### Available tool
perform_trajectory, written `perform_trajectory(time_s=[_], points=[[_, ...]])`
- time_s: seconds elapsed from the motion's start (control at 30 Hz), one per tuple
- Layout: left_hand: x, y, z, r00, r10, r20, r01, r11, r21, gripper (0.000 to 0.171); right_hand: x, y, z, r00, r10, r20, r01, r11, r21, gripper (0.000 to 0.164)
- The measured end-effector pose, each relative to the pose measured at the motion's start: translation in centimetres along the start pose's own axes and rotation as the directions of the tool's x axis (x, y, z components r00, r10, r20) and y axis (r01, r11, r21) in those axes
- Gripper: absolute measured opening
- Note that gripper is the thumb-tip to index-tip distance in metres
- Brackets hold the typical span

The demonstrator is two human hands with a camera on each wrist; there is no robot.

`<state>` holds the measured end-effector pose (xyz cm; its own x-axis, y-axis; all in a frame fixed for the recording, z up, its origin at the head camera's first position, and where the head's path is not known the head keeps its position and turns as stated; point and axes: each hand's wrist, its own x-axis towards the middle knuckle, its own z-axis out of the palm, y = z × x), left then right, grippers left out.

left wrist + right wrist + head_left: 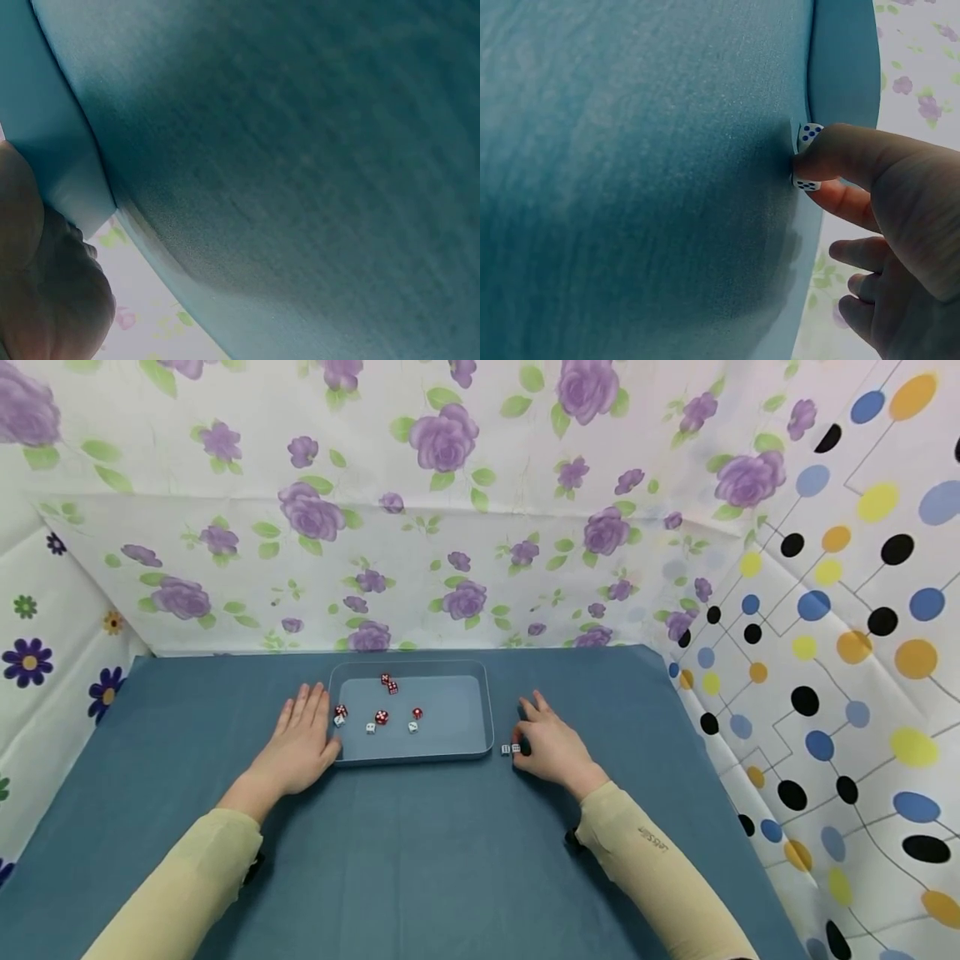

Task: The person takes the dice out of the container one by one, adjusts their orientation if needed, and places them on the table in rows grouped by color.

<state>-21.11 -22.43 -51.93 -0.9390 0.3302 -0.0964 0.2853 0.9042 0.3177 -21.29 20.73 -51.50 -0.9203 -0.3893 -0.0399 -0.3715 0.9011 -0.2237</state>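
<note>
My left hand (300, 739) lies flat, fingers straight, against the tray (486, 710) to steady it | my right hand (551, 745) pinches a white die (807, 136) on the tabletop (420, 860) just outside the tray | seven more dice (382, 717) lie inside.

On your right forearm, at the lower right of the head view, the pale yellow fabric sleeve (660, 860) carries a short line of small dark lettering near the wrist; it is too small and slanted for you to read with confidence. The only other signs are die pips. In the right wrist view, the small white die with blue pips (808, 135) at the upper right shows a face with about five blue dots. The red dice with white pips (382, 717) in the clear tray are too small to count.
</note>
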Motion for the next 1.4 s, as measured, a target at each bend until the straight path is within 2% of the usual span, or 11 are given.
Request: perform_trajectory(time_s=[0.13, 0.33, 1.2, 1.4], points=[[-0.4, 0.4, 0.7, 1.0, 0.007, 0.01, -0.007, 1.0, -0.016, 0.08, -0.7, 0.3, 0.5, 1.0, 0.004, 0.015, -0.004, 1.0, -0.009, 0.007], [-0.1, 0.4, -0.3, 1.0, 0.012, -0.017, -0.013, 1.0, -0.019, 0.08, 0.1, 0.3, 0.2, 1.0, -0.008, -0.004, 0.008, 1.0, -0.011, 0.008], [0.1, 0.0, -0.4, 1.0, 0.005, 0.001, -0.005, 1.0, 0.002, 0.081, 0.3, -0.1, 0.1, 1.0, 0.013, 0.006, -0.013, 0.999, -0.037, 0.007], [0.1, -0.1, -0.3, 1.0, 0.002, 0.004, -0.002, 1.0, 0.002, 0.081, 0.2, -0.1, 0.2, 1.0, 0.012, 0.003, -0.012, 0.999, -0.035, 0.012]])
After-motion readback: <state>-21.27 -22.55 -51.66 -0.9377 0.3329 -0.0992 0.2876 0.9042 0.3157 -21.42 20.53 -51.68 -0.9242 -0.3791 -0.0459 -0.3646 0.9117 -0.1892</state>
